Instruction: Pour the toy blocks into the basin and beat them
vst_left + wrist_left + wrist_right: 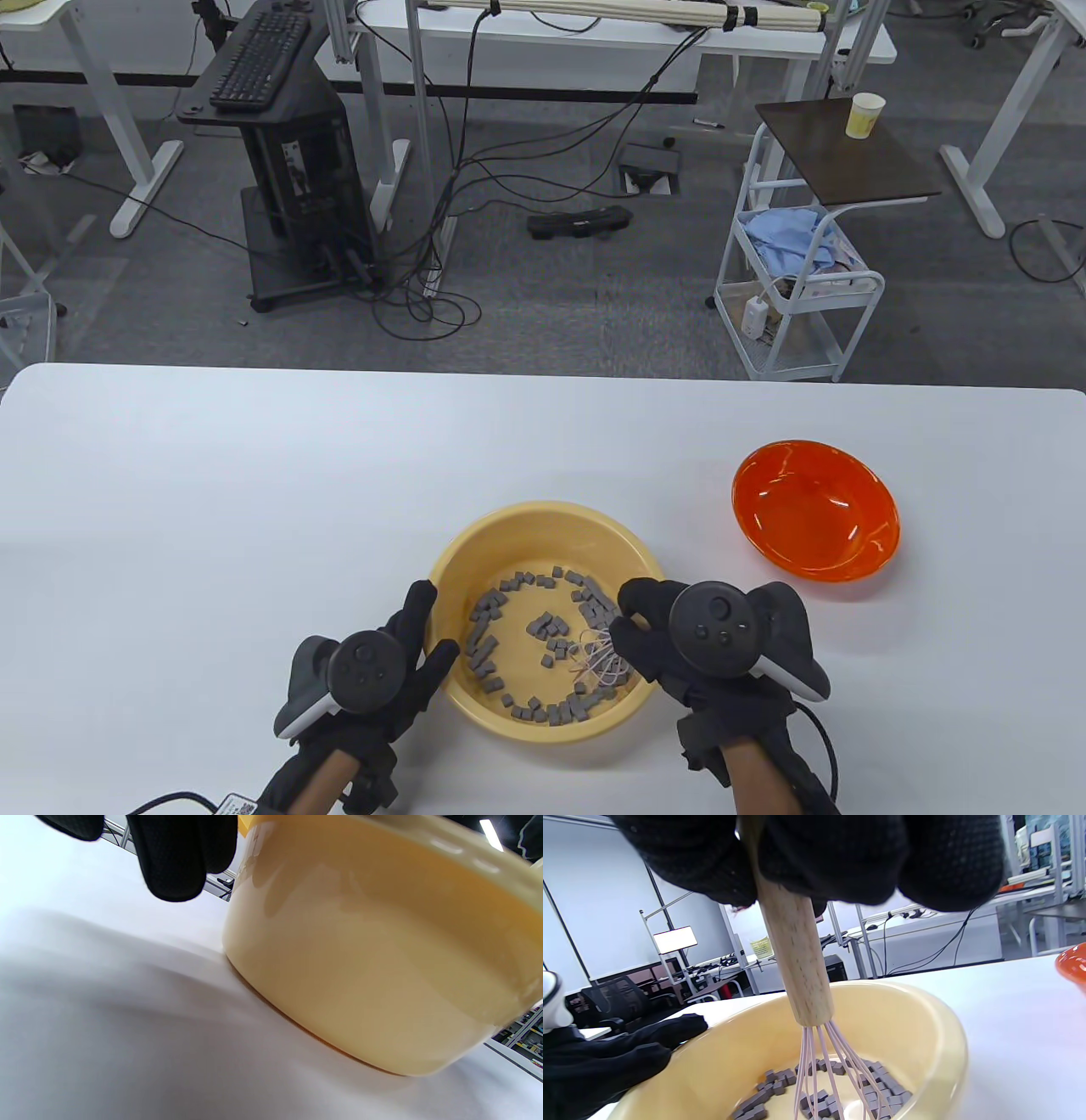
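The yellow basin [543,511] stands on the white table near its front edge, with several small grey toy blocks [551,630] scattered over its bottom. My right hand [642,624] grips the wooden handle [797,955] of a whisk, held nearly upright. Its pink wires [596,660] dip among the blocks [882,1082] on the basin's right side. My left hand [431,626] rests against the basin's left side, fingers [178,857] straight along the outer wall [360,963] and thumb at the rim. In the right wrist view that left hand [619,1060] lies along the rim [925,1005].
An empty orange bowl [814,509] sits on the table to the right of the basin, a short gap between them; its edge [1073,964] shows in the right wrist view. Beyond the table's far edge are floor cables, a cart and desks.
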Tool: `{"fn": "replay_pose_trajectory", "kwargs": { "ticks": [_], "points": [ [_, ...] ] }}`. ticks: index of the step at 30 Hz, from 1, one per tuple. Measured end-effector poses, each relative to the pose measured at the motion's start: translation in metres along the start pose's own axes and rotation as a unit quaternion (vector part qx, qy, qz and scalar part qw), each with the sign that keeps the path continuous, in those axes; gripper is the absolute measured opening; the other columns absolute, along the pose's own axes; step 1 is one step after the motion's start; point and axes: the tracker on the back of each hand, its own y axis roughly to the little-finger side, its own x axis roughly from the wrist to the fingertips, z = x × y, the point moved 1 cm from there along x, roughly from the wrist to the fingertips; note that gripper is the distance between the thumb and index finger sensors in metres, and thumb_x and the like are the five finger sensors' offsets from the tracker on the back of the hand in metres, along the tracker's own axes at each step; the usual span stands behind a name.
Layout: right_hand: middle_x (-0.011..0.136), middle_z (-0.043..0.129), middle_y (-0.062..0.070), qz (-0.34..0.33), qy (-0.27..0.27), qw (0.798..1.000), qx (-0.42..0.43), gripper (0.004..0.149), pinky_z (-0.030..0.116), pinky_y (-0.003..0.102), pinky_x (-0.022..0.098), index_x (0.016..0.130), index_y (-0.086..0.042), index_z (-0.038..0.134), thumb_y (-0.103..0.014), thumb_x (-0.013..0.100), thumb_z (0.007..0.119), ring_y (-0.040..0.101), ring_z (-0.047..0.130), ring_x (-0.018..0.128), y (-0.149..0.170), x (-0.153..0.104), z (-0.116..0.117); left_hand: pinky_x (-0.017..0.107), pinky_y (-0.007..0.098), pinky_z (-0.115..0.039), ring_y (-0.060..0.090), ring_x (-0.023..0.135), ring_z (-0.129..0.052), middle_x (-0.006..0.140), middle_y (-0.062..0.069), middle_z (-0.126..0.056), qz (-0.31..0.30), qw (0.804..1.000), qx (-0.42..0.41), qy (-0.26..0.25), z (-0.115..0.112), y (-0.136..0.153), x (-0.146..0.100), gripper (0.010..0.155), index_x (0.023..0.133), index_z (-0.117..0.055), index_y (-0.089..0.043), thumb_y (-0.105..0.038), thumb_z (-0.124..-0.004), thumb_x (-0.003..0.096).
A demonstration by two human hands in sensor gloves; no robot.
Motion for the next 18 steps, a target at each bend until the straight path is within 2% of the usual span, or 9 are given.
{"fn": "replay_pose_trajectory", "kwargs": {
  "ticks": [7, 12, 18],
  "points": [
    [0.059, 0.087, 0.021, 0.015, 0.038, 0.998, -0.044, 0.042, 0.082, 0.051, 0.043, 0.096, -0.003, 0.078, -0.033, 0.066, 0.081, 0.020, 0.090, 0.031, -0.002, 0.001, 0.005, 0.066, 0.081, -0.054, 0.052, 0.097, -0.080, 0.116, 0.039, -0.056, 0.000, 1.000, 0.000, 0.000, 0.000, 0.000, 0.000, 0.075, 0.117, -0.017, 0.006, -0.047, -0.044, 0.0704],
    [0.069, 0.086, 0.025, 0.021, 0.052, 0.997, -0.062, 0.044, 0.081, 0.055, 0.048, 0.101, -0.004, 0.075, -0.031, 0.067, 0.080, 0.026, 0.093, 0.039, -0.003, 0.006, 0.018, 0.067, 0.081, -0.054, 0.052, 0.097, -0.081, 0.117, 0.035, -0.057, 0.000, 1.000, -0.003, -0.001, 0.000, 0.000, 0.000, 0.075, 0.117, -0.017, 0.006, -0.047, -0.044, 0.0704],
    [0.079, 0.084, 0.031, 0.003, 0.041, 0.999, -0.012, 0.046, 0.080, 0.058, 0.051, 0.104, -0.002, 0.071, -0.031, 0.069, 0.077, 0.034, 0.096, 0.048, 0.000, 0.011, 0.029, 0.067, 0.081, -0.055, 0.051, 0.098, -0.082, 0.118, 0.033, -0.058, 0.000, 1.000, -0.003, -0.003, 0.000, 0.000, 0.000, 0.075, 0.117, -0.018, 0.006, -0.047, -0.045, 0.0703]
  ]
}}
